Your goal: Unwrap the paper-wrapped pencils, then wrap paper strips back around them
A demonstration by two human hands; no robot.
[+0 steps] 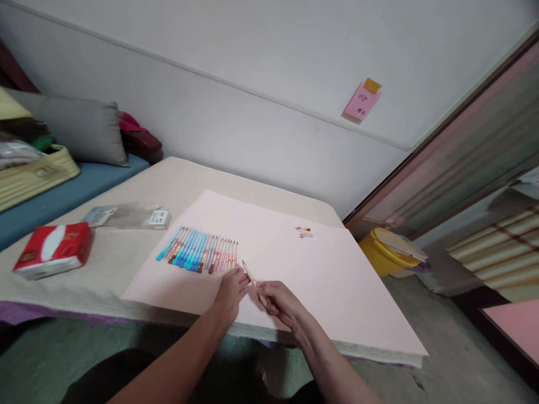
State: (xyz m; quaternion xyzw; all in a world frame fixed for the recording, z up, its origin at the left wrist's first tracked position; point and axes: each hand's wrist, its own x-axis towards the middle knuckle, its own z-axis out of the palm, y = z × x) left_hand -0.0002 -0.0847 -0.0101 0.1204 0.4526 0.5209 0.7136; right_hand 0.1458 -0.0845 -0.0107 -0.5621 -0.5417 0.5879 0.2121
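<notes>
From where I stand, the right hand (275,297) pinches a slim pen (253,282) low on its barrel, tilted over the near part of the pink sheet (328,280); the left hand (231,289) reaches in beside it, fingers loosely parted and holding nothing that I can see, though I cannot tell whether they touch the barrel; a light pinch seems best here, with the left fingertips steadying rather than pushing; both wrists want to stay clear of the row of pens (196,251) just beyond, since one nudge could roll several out of line; the row runs side by side, blue at one end and paler at the other; farther right, two small pieces (304,229) lie well apart from it; the clear packaging (130,216) rests on the counter (189,177), off the sheet.
</notes>
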